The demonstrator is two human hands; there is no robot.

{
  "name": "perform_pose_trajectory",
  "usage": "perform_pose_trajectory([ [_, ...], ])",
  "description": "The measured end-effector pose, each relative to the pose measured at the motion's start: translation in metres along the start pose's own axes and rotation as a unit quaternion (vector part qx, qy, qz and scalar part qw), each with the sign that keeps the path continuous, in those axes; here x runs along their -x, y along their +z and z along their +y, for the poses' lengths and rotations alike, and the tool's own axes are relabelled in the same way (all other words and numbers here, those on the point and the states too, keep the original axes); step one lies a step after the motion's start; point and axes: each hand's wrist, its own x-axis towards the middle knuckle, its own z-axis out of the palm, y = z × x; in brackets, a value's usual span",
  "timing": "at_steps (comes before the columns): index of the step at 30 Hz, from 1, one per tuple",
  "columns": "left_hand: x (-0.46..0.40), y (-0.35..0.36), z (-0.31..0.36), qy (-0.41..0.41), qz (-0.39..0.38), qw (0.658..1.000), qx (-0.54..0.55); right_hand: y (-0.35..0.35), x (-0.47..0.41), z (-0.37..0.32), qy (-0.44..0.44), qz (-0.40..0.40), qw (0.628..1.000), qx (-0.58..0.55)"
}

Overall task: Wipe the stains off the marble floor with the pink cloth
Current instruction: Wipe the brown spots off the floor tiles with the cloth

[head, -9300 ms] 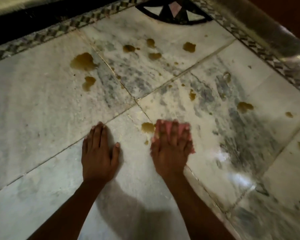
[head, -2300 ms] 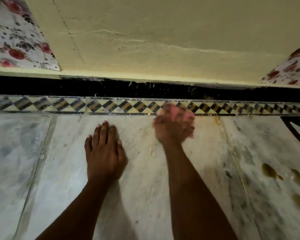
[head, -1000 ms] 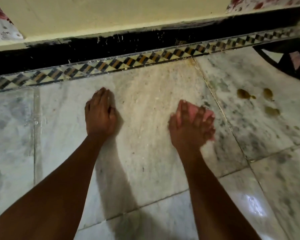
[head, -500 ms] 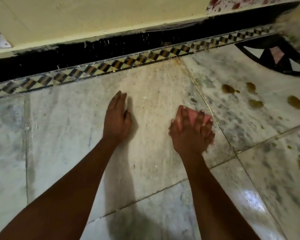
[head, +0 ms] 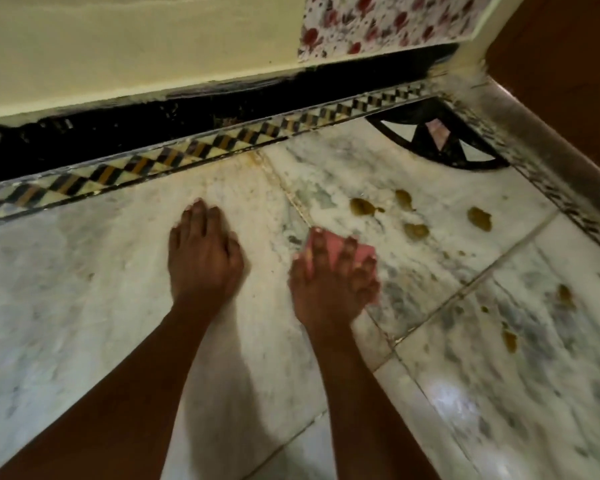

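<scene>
- Presently, the left hand (head: 201,261) is laid palm-down on the marble floor (head: 84,306), its fingers straight and close together, pointing to the far side toward the patterned border strip (head: 201,152); nothing is held by it.
- Its forearm is stretched in from the near left corner, with a shadow cast on the slab just to its right.
- The right hand (head: 329,282) is pressed flat on the pink cloth (head: 329,245), fingers spread over it and angled to the far right; the cloth is pinned under the straight fingers rather than gripped.
- The cloth is seen at the far edge of the fingers and along the hand's right side, lying on the floor just beside the joint between two slabs.
- Brown stains (head: 414,232) are scattered to the right of the cloth, near but apart from it, with more on the slab at the near right.
- A black fan-shaped inlay (head: 440,143) is set in the far right corner, below a floral-papered wall (head: 378,22).
</scene>
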Motion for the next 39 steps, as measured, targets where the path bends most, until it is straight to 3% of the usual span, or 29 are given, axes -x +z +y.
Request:
perform_pose_trajectory([
  [3,-0.002,-0.004,-0.001,-0.003,-0.005,1.0,0.004,-0.011,0.009,-0.01,-0.143,-0.081,0.986,0.011],
  [5,-0.003,-0.008,-0.001,-0.007,-0.006,1.0,0.007,-0.029,0.036,0.018,-0.206,-0.08,0.975,0.018],
  [7,-0.001,-0.009,-0.001,-0.009,-0.006,1.0,0.004,-0.038,0.048,0.052,-0.164,-0.048,0.985,0.02],
  [9,-0.001,-0.008,0.0,-0.015,-0.003,1.0,-0.001,-0.033,0.015,0.061,-0.063,-0.044,0.997,0.021],
  [12,-0.004,-0.003,-0.001,-0.024,0.007,1.0,-0.002,-0.016,-0.063,0.019,0.038,-0.073,0.996,-0.013],
  [15,-0.005,-0.002,-0.002,-0.03,0.011,0.999,-0.008,-0.012,-0.089,-0.017,-0.09,-0.114,0.989,-0.004],
  [18,-0.003,-0.004,0.0,-0.034,-0.001,0.999,-0.005,-0.028,-0.056,0.017,-0.21,-0.118,0.97,0.034],
  [21,-0.005,-0.001,-0.001,-0.049,-0.007,0.999,-0.005,-0.038,-0.071,0.052,-0.091,-0.111,0.989,0.045],
  [24,-0.006,0.001,-0.003,-0.049,-0.006,0.999,-0.012,-0.024,-0.136,0.013,0.018,-0.101,0.995,-0.017],
  [26,-0.008,-0.001,-0.002,-0.054,-0.006,0.998,-0.017,-0.015,-0.159,-0.03,-0.039,-0.126,0.991,-0.013],
  [28,-0.007,-0.002,0.0,-0.058,-0.009,0.998,-0.021,-0.011,-0.149,-0.047,-0.159,-0.144,0.977,0.02],
  [31,-0.006,-0.003,0.0,-0.06,-0.016,0.998,-0.017,-0.022,-0.108,-0.013,-0.278,-0.151,0.947,0.048],
  [34,-0.006,0.0,-0.001,-0.062,-0.018,0.998,-0.02,-0.022,-0.127,0.0,-0.18,-0.107,0.977,0.053],
  [37,-0.008,0.003,-0.004,-0.066,-0.019,0.997,-0.021,-0.002,-0.184,-0.063,-0.018,-0.101,0.995,-0.017],
  [39,-0.007,0.005,-0.002,-0.071,-0.025,0.997,-0.022,0.011,-0.204,-0.112,-0.039,-0.141,0.989,-0.016],
])
